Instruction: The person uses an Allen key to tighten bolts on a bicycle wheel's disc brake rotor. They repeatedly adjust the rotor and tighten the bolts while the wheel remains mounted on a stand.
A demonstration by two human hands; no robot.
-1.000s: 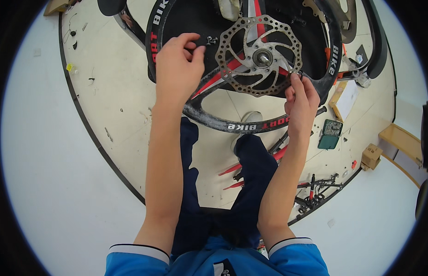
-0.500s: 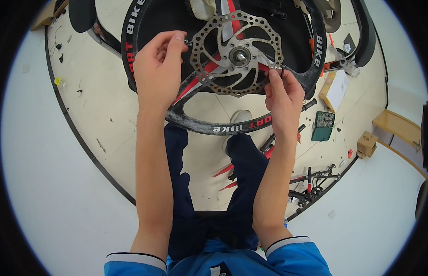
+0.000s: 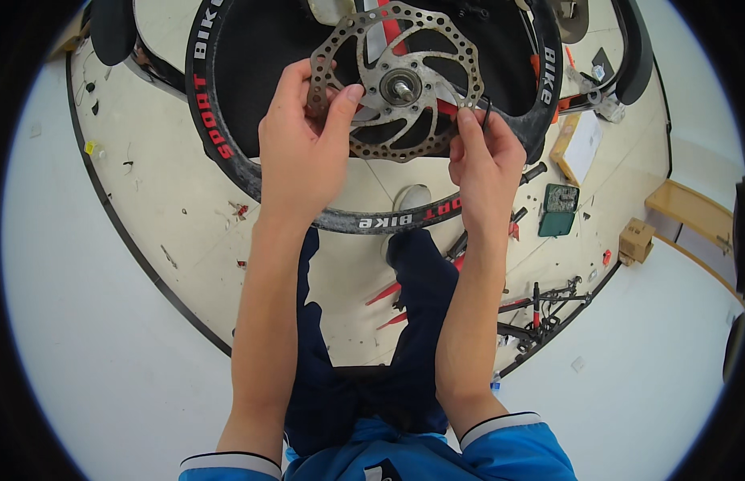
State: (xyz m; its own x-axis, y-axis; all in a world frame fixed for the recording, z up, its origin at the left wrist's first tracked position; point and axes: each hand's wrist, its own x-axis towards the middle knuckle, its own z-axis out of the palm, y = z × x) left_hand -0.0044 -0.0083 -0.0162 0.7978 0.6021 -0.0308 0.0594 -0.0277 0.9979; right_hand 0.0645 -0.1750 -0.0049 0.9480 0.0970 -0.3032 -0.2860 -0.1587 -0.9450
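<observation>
In front of me is a bicycle wheel with a black tyre [image 3: 372, 222] and red and white spokes. A perforated metal brake disc [image 3: 472, 72] lies over its middle, around the hub axle [image 3: 403, 90]. My left hand [image 3: 308, 144] grips the disc's left edge, fingers behind it and thumb over the front. My right hand [image 3: 488, 152] pinches the disc's lower right edge with the thumb in front. A thin black rod, perhaps a hex key [image 3: 488, 115], sticks up by the right fingers; its lower part is hidden.
Black-armed chair parts flank the wheel, with an armrest [image 3: 113, 36] at left. To the right lie a white-topped box [image 3: 578, 148], an open green case [image 3: 558, 210] and a cardboard carton [image 3: 636, 240]. Bicycle frame parts [image 3: 541, 309] and small scraps lie on the floor.
My left hand has moved right and down from beside the disc, where it pinched a small dark piece, onto the disc's left edge. Wheel and disc have shifted slightly left and up in view.
</observation>
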